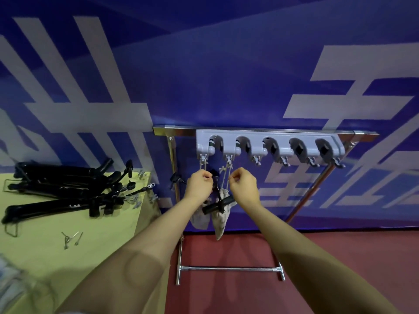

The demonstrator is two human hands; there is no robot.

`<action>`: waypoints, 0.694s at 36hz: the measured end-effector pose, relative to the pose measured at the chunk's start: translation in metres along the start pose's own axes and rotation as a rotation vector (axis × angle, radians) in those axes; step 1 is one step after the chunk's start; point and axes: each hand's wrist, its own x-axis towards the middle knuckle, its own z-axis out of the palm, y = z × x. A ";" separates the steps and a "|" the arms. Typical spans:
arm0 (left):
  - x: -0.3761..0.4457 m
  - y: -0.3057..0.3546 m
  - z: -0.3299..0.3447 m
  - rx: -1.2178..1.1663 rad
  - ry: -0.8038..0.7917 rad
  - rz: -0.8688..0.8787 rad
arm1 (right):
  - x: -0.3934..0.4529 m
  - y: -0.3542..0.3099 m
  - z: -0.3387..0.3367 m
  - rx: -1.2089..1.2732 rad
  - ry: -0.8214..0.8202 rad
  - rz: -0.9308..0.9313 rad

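Item: black tool (218, 203), with cord (227, 175).
Location: the tool hangs in front of the frame (229, 269), below the two leftmost hooks (229, 158) of the grey holder (269, 143). Its grip points down and to the left.
Left hand (200, 183): fingers curled tight, tips pinching the dark upper end of the tool, just beside the cord.
Right hand (243, 183): fingers curled, thumb and forefinger closed, apparently on the white cord. The contact is small and blurred.
Cord: runs down from the second hook, passes between the two hands, and ends at the bags.
Bags (221, 219): pale cloth, hanging behind and below the tool, partly hidden by the left wrist.
Holder: five rounded slots in a row, fixed under the frame's top bar, with a hook beneath each slot.
Table (45, 257): yellow-green, to the left of the frame.
Heap (61, 189): more black tools, stacked across the table's far end.
Pins (68, 239): a few metal pieces, lying loose near the table's middle.
Banner (226, 75): blue with white characters, behind the frame.
Floor (317, 257): red.
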 end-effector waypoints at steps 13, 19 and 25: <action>-0.045 -0.052 -0.116 0.192 0.004 0.098 | -0.070 -0.069 0.061 -0.009 -0.153 -0.099; -0.071 -0.094 -0.205 0.244 0.016 0.091 | -0.117 -0.121 0.130 0.009 -0.195 -0.120; -0.096 -0.136 -0.290 0.251 0.069 0.060 | -0.155 -0.170 0.201 0.014 -0.246 -0.169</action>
